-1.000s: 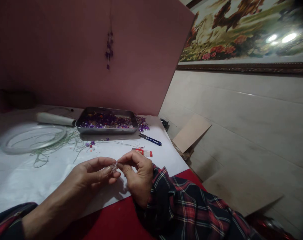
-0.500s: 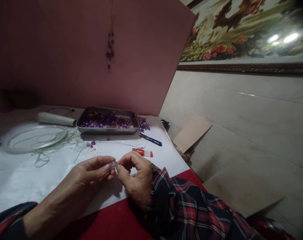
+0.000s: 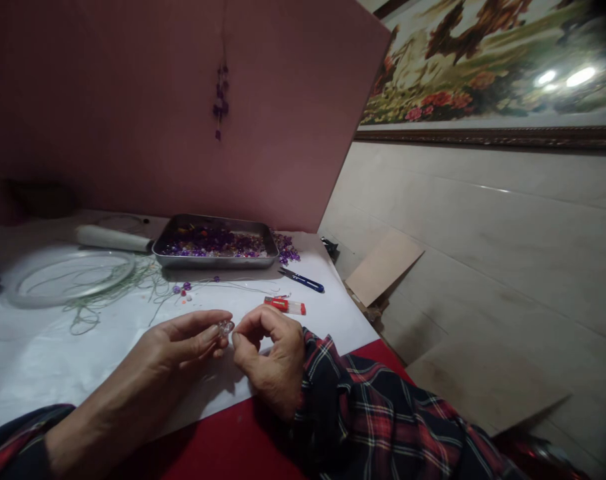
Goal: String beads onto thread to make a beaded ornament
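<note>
Between the thumb and fingers of my left hand (image 3: 183, 343) is a small clear bead (image 3: 226, 327), its glassy side facing right. Just right of the bead, my right hand (image 3: 271, 350) has thumb and index fingertip pressed together; whether a thread or something else fine is pinched there is too small to see. Beyond my hands lie a red lighter (image 3: 285, 306) and blue thread snips (image 3: 303, 280). A few loose purple and red beads (image 3: 183, 287) lie on the white cloth left of the lighter.
A metal tray (image 3: 217, 262) of purple beads stands at the back, with more beads spilled at its right. To the left are a clear ring (image 3: 17, 287), tangled green thread (image 3: 85, 313) and a pale handle (image 3: 110, 238). A purple bead strand (image 3: 220, 100) hangs behind.
My right fingertips have drawn slightly away from the bead, leaving a small gap. More of the bead shows in my left fingers.
</note>
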Available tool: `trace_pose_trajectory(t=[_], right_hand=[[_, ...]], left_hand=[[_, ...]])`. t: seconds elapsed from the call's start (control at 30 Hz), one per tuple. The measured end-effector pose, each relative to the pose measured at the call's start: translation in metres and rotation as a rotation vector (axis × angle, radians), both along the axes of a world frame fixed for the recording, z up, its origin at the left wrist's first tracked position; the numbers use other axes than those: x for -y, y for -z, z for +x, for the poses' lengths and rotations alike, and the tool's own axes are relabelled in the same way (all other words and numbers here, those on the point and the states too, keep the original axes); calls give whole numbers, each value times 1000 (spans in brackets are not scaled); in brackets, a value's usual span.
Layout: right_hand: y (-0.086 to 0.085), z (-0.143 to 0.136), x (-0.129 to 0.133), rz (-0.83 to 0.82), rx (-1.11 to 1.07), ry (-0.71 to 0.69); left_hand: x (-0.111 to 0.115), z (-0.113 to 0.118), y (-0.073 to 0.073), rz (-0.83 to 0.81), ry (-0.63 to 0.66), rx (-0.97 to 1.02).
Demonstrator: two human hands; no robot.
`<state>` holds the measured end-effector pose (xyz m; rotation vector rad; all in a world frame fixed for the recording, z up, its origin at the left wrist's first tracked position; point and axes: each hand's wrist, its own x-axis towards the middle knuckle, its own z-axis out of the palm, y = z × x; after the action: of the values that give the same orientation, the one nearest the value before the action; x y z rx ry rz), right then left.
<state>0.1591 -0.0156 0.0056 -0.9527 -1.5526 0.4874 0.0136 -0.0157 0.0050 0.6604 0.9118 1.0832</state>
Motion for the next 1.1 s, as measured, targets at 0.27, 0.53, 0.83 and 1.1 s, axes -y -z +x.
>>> trace_pose_trajectory(t=[0.27, 0.53, 0.83, 1.1], right_hand=[[0, 0, 0, -4, -7, 4], [0, -1, 1, -26, -13, -12], [3, 1, -1, -29, -12, -44], [1, 2, 2, -60, -22, -64]], left_hand=[[-2, -1, 3, 4, -12, -4], [0, 1, 2, 37, -17, 1], [-2, 0, 4, 29, 10, 5], [0, 2, -1, 31, -4, -1]])
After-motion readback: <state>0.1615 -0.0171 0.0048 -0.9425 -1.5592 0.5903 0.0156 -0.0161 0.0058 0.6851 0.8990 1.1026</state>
